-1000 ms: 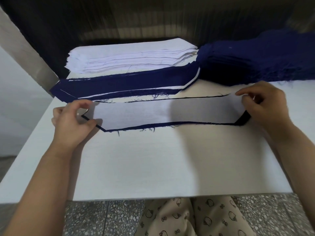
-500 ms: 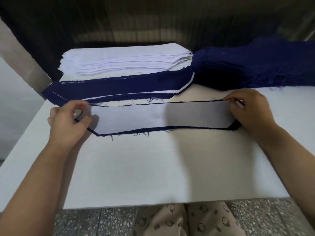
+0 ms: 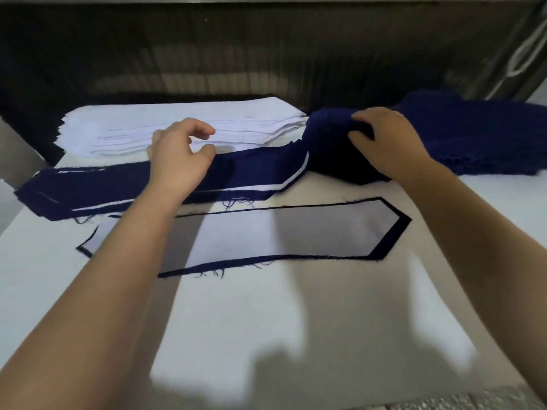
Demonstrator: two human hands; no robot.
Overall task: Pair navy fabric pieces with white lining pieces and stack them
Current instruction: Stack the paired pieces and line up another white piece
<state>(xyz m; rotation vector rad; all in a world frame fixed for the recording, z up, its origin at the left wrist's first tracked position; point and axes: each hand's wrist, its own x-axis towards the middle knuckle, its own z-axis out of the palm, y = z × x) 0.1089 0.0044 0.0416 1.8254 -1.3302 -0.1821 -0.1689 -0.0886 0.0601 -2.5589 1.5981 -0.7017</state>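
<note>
Both hands reach to the far stacks; one finished pair lies nearer on the desk (image 3: 266, 335).

Right hand (image 3: 387, 143) fingers pinch the navy pile (image 3: 473, 137) edge. Left hand (image 3: 180, 155) hovers, fingers loosely curled and apart, holding nothing, between the white lining stack (image 3: 177, 122) beyond them and the paired stack (image 3: 103, 187) beneath. The white-on-navy pair (image 3: 281, 235) lies behind both wrists.

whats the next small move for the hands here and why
Probably pinch one navy piece off the navy pile with the right hand: a lined pair already lies flat, and that hand rests on the pile's near end while the left hand hovers by the white stack.
</note>
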